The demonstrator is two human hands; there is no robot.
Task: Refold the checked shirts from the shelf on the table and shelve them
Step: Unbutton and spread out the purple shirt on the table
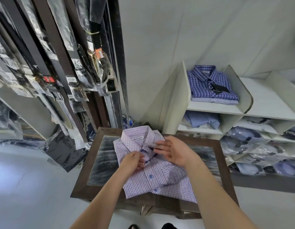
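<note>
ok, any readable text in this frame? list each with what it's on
"ALESTINO", last letters unsure: collar label of the pink checked shirt.
"T-Shir", cut off: white packet in the shelf unit.
"Insider", creased: black bag at left.
Unreadable, too small or blurred: black hang tag on the blue checked shirt; stickers on the hanging belts.

Fingertips (pixel 157 146) of the right hand (pixel 174 153) blur over the shirt (pixel 161 180) collar.

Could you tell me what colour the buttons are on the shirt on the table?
Blue buttons, clearest in the head view.
</note>
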